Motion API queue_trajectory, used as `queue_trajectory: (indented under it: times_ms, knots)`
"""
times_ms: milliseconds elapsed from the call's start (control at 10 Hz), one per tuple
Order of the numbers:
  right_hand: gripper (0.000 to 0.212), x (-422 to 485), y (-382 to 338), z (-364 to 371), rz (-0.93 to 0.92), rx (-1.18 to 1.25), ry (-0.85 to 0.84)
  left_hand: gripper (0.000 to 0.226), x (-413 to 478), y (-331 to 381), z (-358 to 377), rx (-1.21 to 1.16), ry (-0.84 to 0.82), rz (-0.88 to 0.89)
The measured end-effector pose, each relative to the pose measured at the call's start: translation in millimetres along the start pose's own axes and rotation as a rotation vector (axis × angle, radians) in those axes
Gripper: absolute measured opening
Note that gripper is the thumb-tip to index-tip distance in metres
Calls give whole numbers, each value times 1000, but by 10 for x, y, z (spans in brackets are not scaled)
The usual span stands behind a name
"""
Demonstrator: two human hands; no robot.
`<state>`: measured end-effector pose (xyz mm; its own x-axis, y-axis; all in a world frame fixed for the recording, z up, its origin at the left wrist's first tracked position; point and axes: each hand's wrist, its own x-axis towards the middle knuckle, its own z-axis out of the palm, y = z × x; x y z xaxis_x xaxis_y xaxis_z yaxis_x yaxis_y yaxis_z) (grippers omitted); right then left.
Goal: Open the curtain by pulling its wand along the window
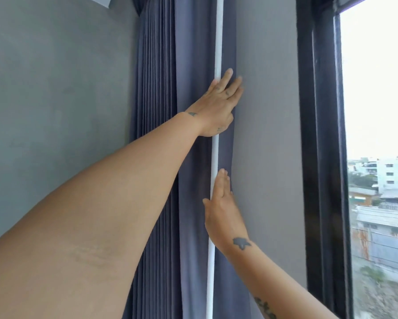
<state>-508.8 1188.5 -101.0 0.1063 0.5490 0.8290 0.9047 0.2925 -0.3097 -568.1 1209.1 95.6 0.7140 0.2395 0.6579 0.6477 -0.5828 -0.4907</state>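
A blue-grey curtain (188, 54) hangs bunched in folds against the grey wall, left of the window (377, 88). A white wand (218, 31) hangs straight down along the curtain's right edge. My left hand (216, 107) lies flat over the wand at mid height, fingers stretched out and pointing up onto the curtain edge. Lower down, my right hand (221, 210) rests flat on the wand too, fingers straight and together, thumb across the wand to its left. Neither hand's fingers curl around the wand.
A strip of grey wall (269, 134) lies between the curtain edge and the black window frame (317, 157). The uncovered glass shows buildings outside. More grey wall (55, 88) stands left of the curtain.
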Motion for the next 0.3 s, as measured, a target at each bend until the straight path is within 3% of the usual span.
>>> queue_trajectory:
  times_ms: [200,300]
  knots:
    - [64,-494,154,-442,6,96,-180,53,-481,308,75,-313,-27,-176]
    - [59,-828,256,-840,-2,194,-102,52,-1046,577,311,-423,15,-271]
